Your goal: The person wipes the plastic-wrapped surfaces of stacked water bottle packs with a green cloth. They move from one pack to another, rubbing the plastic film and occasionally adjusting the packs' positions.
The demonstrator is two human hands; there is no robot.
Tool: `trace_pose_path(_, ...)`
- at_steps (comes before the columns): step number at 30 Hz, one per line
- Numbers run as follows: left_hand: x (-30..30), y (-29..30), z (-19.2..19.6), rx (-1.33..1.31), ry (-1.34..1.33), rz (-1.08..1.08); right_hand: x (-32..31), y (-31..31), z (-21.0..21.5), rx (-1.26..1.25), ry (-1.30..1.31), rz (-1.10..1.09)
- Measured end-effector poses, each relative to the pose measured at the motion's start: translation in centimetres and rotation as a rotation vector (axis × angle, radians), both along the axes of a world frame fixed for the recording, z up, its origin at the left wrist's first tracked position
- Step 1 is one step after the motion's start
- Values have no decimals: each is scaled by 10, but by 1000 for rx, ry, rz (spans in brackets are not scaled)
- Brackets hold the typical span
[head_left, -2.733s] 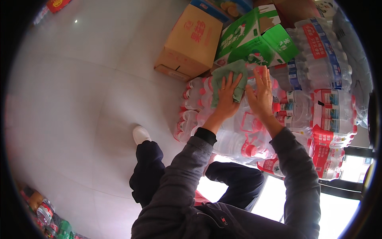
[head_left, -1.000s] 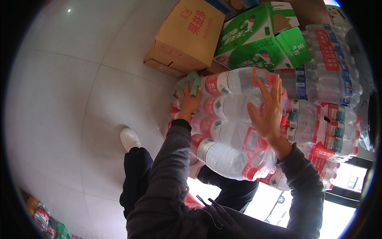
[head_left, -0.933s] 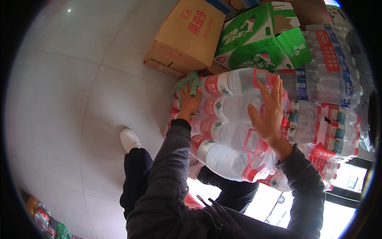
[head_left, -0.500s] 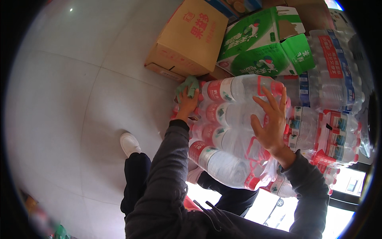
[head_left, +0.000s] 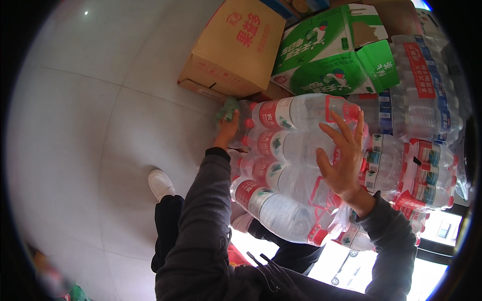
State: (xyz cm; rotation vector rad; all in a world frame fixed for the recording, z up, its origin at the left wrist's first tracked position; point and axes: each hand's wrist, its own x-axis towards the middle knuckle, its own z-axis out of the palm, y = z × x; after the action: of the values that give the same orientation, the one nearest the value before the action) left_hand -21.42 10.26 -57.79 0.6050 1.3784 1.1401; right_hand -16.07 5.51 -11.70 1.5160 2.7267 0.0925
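Several large clear water bottles (head_left: 306, 153) with red labels and red caps lie sideways in rows, wrapped in clear plastic film. My left hand (head_left: 228, 131) is closed around a crumpled green cloth (head_left: 230, 108) at the left end of the bottles, beside red caps; part of the cloth lies under the fingers. Over the right end of the pack, my right hand (head_left: 344, 163) has its fingers spread and holds nothing. Whether its palm touches the film, I cannot tell. One bottle (head_left: 273, 210) on the near side sits at a slant.
Beyond the bottles stand a brown cardboard carton (head_left: 233, 47) and a green-and-white carton (head_left: 331, 52) with a torn opening. More wrapped bottle packs (head_left: 419, 90) are stacked at the right. Grey tiled floor (head_left: 75, 135) spreads to the left, with my white shoe (head_left: 160, 184) on it.
My left hand has moved a little left and down with the green cloth, off the pack's near bottles toward its left end. The right hand stays nearly in place, fingers still spread.
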Motion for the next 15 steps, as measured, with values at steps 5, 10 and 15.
trace_pose_path(5,-3,0,5,-27,17,9,0,0,0,-6,9,-3)
trace_pose_path(10,-7,-2,5,-43,-24,24,0,1,-1,-10,24,-8)
trace_pose_path(15,-8,-4,10,-186,37,-11,0,1,-1,16,40,-11)
